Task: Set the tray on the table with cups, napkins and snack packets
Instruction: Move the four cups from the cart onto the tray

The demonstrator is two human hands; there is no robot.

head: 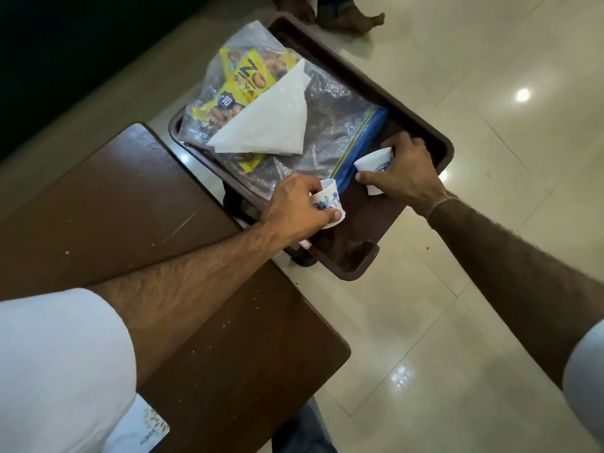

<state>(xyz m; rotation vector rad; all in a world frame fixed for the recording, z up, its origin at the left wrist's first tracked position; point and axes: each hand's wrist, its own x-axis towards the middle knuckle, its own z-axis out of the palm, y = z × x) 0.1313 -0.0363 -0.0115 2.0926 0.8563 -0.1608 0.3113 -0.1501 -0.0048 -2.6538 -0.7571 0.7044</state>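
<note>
A dark brown tray (421, 125) stands beyond the table's far edge, over the tiled floor. My left hand (294, 207) grips a small white cup with a blue flower (328, 199) above the tray's near end. My right hand (405, 171) grips a second white cup with blue print (372, 163) over the tray's right side. On the tray lies a clear zip bag with a blue strip (333, 125), a yellow snack packet (248, 80) inside it, and a folded white napkin (271, 122) on top.
A brown wooden table (124, 204) fills the lower left, with a white packet (140, 429) at its near edge. Glossy cream floor tiles (474, 289) spread to the right. Another person's bare feet (353, 18) stand beyond the tray.
</note>
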